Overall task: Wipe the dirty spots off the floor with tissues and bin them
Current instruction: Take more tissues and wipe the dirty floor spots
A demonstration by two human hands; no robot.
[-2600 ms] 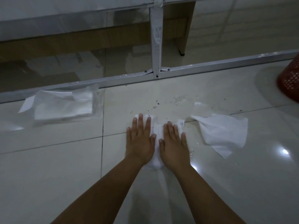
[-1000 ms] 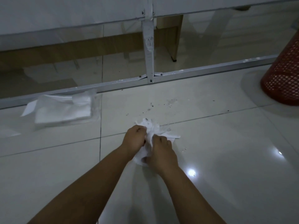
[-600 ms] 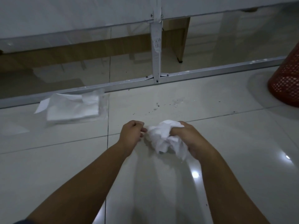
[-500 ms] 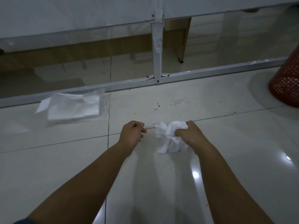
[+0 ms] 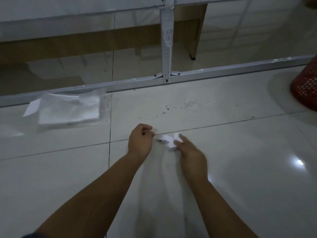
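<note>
Glossy pale floor tiles (image 5: 240, 169) fill most of the view, with a metal rail (image 5: 223, 70) and glass partition running across the top. Dark specks (image 5: 187, 107) are scattered on the tile just in front of the rail, beyond both hands. A crumpled tissue (image 5: 167, 140) is gripped by the right hand (image 5: 190, 155), whose fingers (image 5: 182, 138) are wrapped round it low over the floor; the hand is a bit blurred, so the exact hold can't be made out. The left hand (image 5: 140, 140) is curled into a loose fist just beside the tissue, apparently with nothing in it. A tissue pack (image 5: 68, 110) in clear plastic is lying off to the left against the rail. A red mesh bin (image 5: 307, 86) is seen at the right edge, well apart from the hands.
</note>
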